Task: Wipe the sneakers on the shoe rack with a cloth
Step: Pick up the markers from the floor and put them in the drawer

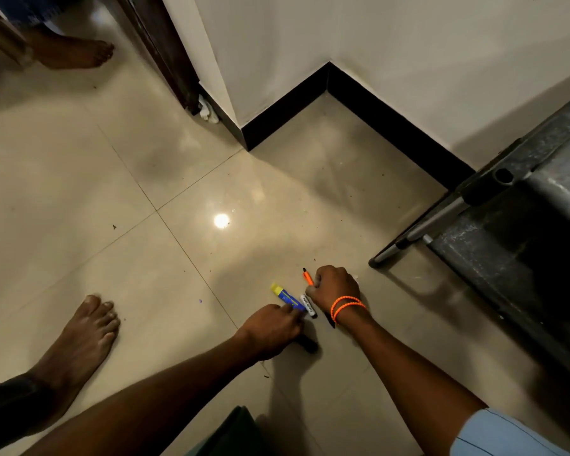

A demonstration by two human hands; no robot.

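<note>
A pale, glossy tiled floor [79, 179] is seen from above, bounded by white walls with a black skirting board [310, 103]. At the right edge stands a dark shoe rack [520, 225] on grey metal tube legs, its long axis running from near right to far upper right; only its dusty top shelf is shown. No sneakers and no cloth can be seen, so their look cannot be described; the sneakers are judged to be on the rack, outside what is shown. The rack lies to the right of both hands, and the right hand is the nearer to it. The right hand [334, 287], with orange bands at the wrist, is curled on the floor around an orange pen [307, 277]. The left hand [272, 325] is lowered beside it, fingertips pressed on a blue and yellow tube [285, 297] lying on the floor; whether that is gripped cannot be told. A white marker [308, 306] lies between the two hands. A bare foot [86, 330] is planted at the left.
</note>
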